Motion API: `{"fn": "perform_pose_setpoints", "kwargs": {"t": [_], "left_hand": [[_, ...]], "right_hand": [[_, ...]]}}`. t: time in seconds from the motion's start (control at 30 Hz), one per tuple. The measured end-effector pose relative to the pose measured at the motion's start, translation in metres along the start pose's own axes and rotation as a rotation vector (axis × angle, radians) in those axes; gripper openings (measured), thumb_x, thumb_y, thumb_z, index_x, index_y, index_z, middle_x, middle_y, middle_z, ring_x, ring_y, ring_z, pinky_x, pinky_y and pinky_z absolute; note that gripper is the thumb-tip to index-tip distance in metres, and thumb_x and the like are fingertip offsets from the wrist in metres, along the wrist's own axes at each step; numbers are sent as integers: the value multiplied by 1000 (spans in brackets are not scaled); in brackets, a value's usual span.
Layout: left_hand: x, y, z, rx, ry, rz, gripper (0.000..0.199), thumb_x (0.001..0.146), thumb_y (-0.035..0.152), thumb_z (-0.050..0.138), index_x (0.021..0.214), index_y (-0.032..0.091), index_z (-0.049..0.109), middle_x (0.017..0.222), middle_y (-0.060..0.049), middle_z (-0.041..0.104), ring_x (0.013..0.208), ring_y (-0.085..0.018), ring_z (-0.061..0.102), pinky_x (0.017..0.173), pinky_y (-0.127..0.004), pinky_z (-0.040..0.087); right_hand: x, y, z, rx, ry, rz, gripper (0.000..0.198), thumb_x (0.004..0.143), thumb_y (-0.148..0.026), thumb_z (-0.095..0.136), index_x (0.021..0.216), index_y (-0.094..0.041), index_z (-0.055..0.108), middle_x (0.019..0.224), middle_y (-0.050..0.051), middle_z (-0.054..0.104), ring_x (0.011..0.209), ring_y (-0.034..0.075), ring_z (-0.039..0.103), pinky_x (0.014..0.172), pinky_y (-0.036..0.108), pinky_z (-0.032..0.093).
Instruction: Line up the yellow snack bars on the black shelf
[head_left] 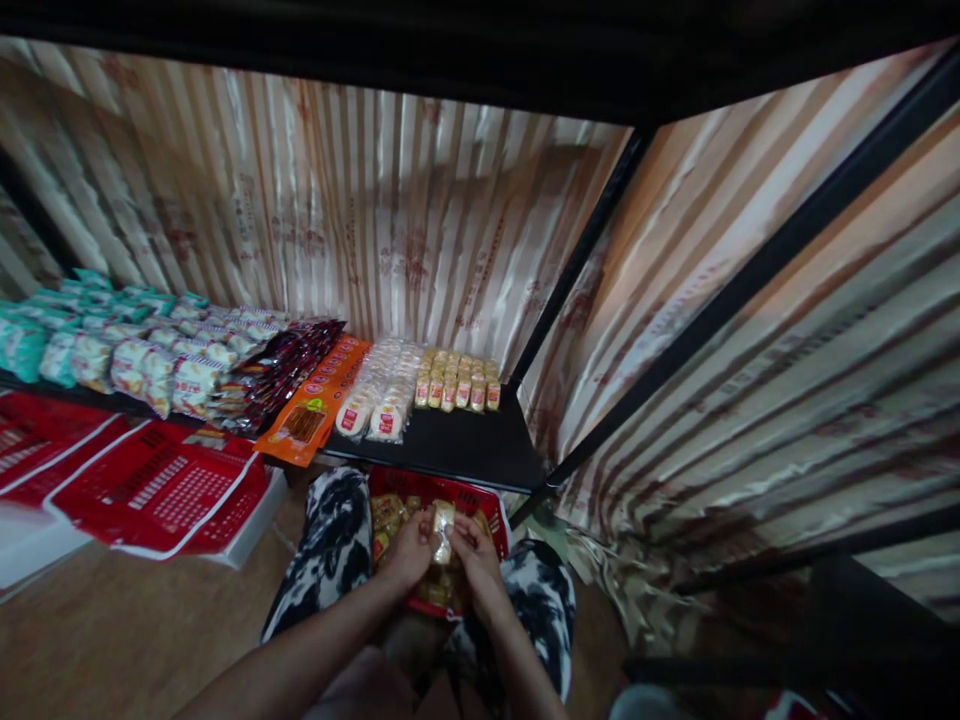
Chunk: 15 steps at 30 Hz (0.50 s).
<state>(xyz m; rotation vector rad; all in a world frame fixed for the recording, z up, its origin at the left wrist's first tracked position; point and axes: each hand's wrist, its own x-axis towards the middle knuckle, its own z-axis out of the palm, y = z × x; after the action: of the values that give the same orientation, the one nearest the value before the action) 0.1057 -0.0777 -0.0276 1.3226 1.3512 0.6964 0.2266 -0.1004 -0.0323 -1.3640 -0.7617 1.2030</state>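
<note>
Between my knees stands a red plastic basket point(495, 515) with many small gold-wrapped snack packets point(388, 512) inside. Just above it, a shiny gold snack packet point(443, 522) is pinched between both hands. My left hand point(412, 548) is closed on its left edge, and my right hand point(474, 553) grips its right edge. On the black shelf point(450, 447) beyond, similar gold packets with red labels point(457, 385) stand in tidy rows. Left of them sit clear-wrapped round white snacks point(386, 415).
Farther left, the shelf carries an orange snack bag point(311, 405), dark shiny packets point(277, 375) and white and teal bags point(142, 350). Red printed bags or boxes point(187, 485) lie below. Black frame posts point(581, 260) and a striped curtain point(450, 220) enclose the shelf.
</note>
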Motion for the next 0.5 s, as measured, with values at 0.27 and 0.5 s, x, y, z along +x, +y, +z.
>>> {"fn": "perform_pose_setpoints", "kwargs": {"t": [0.27, 0.5], "left_hand": [[5, 17, 2, -301, -118, -189, 24, 81, 20, 47, 105, 16, 47, 82, 0, 60, 65, -9, 58, 58, -19, 44], [21, 32, -5, -474, -179, -141, 26, 71, 22, 60, 94, 14, 51, 67, 4, 56, 57, -7, 55, 55, -18, 43]], "right_hand": [[12, -18, -9, 106, 62, -19, 45, 55, -37, 75, 95, -21, 62, 89, 4, 69, 82, 18, 64, 74, 30, 49], [25, -37, -3, 147, 59, 30, 41, 56, -37, 76, 89, -18, 62, 79, 3, 68, 67, 13, 61, 56, 21, 44]]}}
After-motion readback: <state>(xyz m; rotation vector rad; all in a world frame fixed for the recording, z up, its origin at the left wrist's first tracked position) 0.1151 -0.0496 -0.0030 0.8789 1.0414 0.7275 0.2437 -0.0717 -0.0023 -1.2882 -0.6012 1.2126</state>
